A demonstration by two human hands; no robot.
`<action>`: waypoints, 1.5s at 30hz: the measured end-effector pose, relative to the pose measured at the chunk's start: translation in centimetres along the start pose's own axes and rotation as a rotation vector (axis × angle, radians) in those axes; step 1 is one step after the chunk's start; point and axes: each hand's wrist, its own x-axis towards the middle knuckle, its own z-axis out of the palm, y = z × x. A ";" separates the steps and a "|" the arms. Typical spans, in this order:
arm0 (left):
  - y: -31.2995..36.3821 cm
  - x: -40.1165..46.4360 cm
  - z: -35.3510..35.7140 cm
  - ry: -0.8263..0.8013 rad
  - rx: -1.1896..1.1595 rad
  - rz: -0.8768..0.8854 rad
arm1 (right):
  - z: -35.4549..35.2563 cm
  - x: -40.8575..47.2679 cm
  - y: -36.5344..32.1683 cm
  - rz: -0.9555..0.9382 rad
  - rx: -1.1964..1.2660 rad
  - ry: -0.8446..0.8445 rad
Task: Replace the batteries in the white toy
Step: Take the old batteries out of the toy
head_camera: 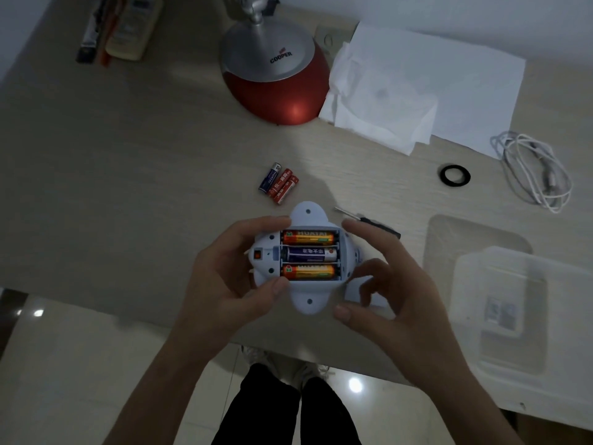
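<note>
While left hand (229, 277) grips toy (308, 303), right hand (388, 290) hovers.

Upper centre, the lamp base (275, 75) reads "COOPER". Centre frame, the top battery (308, 238) in the toy (308, 256) reads "HUATAI". Print on the middle cell and the loose batteries (278, 185) is too small to read.

The toy (308, 258) sits over the desk's (128, 187) near edge. Just behind it lie three loose batteries (278, 185); farther behind, the lamp base (274, 81). The screwdriver (369, 222) lies to its right, the box (500, 284) farther right.
</note>
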 end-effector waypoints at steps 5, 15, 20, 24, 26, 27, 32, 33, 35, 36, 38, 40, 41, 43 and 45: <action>0.6 0.3 0.7 -0.031 -0.030 0.035 | 0.5 1.6 -0.9 -0.034 0.205 -0.090; 0.9 0.7 1.4 -0.048 -0.005 0.017 | 0.1 1.9 -0.7 0.003 0.352 -0.034; 1.7 1.2 1.8 -0.044 0.043 -0.014 | -0.2 2.1 -0.9 0.005 0.387 -0.032; 2.5 1.8 2.1 -0.024 0.124 -0.025 | -0.5 2.3 -1.1 0.007 0.418 -0.029; 2.9 2.1 2.3 -0.018 0.189 -0.029 | -0.6 2.4 -1.2 0.002 0.398 -0.016; 3.1 2.2 2.5 -0.013 0.227 -0.032 | -0.7 2.5 -1.3 -0.004 0.375 -0.013; 4.4 3.7 3.7 0.062 0.419 0.008 | -0.8 2.6 -1.9 -0.031 0.268 0.000; 4.6 4.0 4.0 0.083 0.439 0.017 | -0.8 2.7 -2.0 -0.037 0.263 0.004; 4.8 4.5 4.7 0.107 0.470 0.014 | -0.9 2.8 -2.3 -0.046 0.248 0.007; 4.7 4.7 5.0 0.113 0.481 0.007 | -0.9 2.9 -2.4 -0.051 0.224 0.007; 4.5 5.0 5.4 0.132 0.494 -0.004 | -0.8 3.1 -2.5 -0.060 0.181 -0.002; 4.4 5.1 5.7 0.159 0.509 -0.012 | -0.7 3.1 -2.5 -0.060 0.168 -0.006; 4.3 5.1 5.7 0.172 0.515 -0.015 | -0.7 3.2 -2.4 -0.058 0.159 -0.006; 4.2 5.1 5.9 0.191 0.509 -0.030 | -0.6 3.2 -2.3 -0.055 0.133 -0.001; 4.2 5.0 5.9 0.196 0.503 -0.043 | -0.6 3.2 -2.2 -0.052 0.111 0.008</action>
